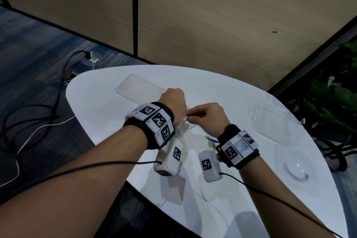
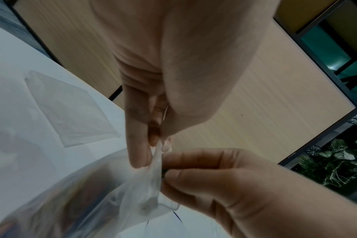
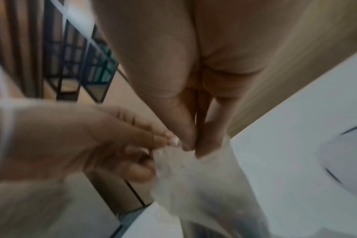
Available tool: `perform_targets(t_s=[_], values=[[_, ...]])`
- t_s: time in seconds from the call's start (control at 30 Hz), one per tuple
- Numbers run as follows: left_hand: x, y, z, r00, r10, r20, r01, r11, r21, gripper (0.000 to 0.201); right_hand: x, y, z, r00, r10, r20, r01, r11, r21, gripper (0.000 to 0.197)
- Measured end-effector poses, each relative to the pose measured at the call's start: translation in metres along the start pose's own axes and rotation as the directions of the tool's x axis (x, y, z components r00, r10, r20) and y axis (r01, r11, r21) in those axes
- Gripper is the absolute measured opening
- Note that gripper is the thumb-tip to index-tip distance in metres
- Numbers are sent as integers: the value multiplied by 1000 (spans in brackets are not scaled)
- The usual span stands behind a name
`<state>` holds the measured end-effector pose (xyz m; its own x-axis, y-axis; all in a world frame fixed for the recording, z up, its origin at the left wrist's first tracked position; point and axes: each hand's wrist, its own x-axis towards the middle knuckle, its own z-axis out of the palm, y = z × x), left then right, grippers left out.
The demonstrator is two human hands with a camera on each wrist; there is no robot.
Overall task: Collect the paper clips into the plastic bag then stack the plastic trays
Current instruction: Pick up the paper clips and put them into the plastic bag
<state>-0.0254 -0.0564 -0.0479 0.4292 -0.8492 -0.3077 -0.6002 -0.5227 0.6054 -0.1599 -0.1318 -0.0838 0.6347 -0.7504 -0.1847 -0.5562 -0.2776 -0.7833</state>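
Observation:
My left hand (image 1: 173, 98) pinches the top edge of a clear plastic bag (image 1: 184, 126) and holds it above the white table (image 1: 108, 106). In the left wrist view its fingertips (image 2: 141, 159) grip the bag's rim (image 2: 159, 154). My right hand (image 1: 207, 115) is at the bag's mouth, thumb and forefinger pinched on a small dark green paper clip (image 2: 163, 173). Coloured clips show blurred through the bag (image 2: 81, 201). Several loose paper clips (image 1: 211, 142) lie on the table under my right wrist. One clear tray (image 1: 135, 87) lies at the back left, another (image 1: 274, 121) to the right.
A clear round plastic piece (image 1: 295, 170) lies near the table's right edge. Black and white cables (image 1: 38, 114) run over the floor at the left. Beige wall panels (image 1: 212, 15) stand behind the table and green plants (image 1: 332, 92) at the right.

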Motion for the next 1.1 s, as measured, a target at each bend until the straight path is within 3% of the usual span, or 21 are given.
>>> perform_targets(t_s=[0.1, 0.17, 0.2, 0.3, 0.37, 0.43, 0.5, 0.57, 0.73, 0.83, 0.9, 1.0, 1.1], values=[[0, 1, -1, 1000, 0, -1, 0, 1000, -10, 20, -4, -3, 8, 997, -70, -40, 66, 994, -83, 18], [-1, 1, -2, 1000, -1, 0, 1, 1000, 1, 22, -10, -8, 7, 984, -155, 90, 172, 959, -225, 23], [-1, 2, -2, 1000, -2, 0, 2, 1000, 9, 22, -11, -7, 5, 977, -171, 128, 194, 959, -205, 26], [0, 2, -1, 1000, -4, 0, 4, 1000, 21, 22, -12, 6, -10, 993, -111, 28, 104, 980, 168, 31], [0, 1, -2, 1000, -7, 3, 7, 1000, 14, 22, -9, 30, -25, 992, 5, -125, 25, 971, 239, 34], [0, 0, -3, 1000, -10, 3, 10, 1000, 8, 22, -7, 65, -39, 974, 102, -200, -116, 992, -59, 32], [-1, 1, -3, 1000, -15, 12, 15, 1000, -2, 22, -9, 100, -44, 954, 253, -159, -296, 877, -378, 31], [-2, 2, -2, 1000, -17, 22, 17, 1000, -9, 22, -14, 125, -35, 917, 390, -83, -384, 809, -446, 39], [-1, 2, -2, 999, -15, 40, 16, 999, -39, 20, -33, 125, 14, 974, 204, 100, -103, 789, -606, 52], [-2, 2, -3, 999, 3, 39, -1, 1000, -27, 20, -42, 134, 22, 948, 191, 255, 77, 639, -765, 78], [-2, 1, -2, 999, 3, 50, -2, 1000, -27, 18, -48, 150, 14, 947, 151, 285, 166, 530, -832, 94], [-2, 0, -1, 998, 5, 65, -5, 1000, -2, 16, -60, 167, 2, 950, 90, 298, 233, 428, -873, 88], [-2, 1, 0, 998, 12, 54, -11, 1000, -21, 16, -70, 180, 4, 947, 107, 302, 227, 442, -868, 81]])
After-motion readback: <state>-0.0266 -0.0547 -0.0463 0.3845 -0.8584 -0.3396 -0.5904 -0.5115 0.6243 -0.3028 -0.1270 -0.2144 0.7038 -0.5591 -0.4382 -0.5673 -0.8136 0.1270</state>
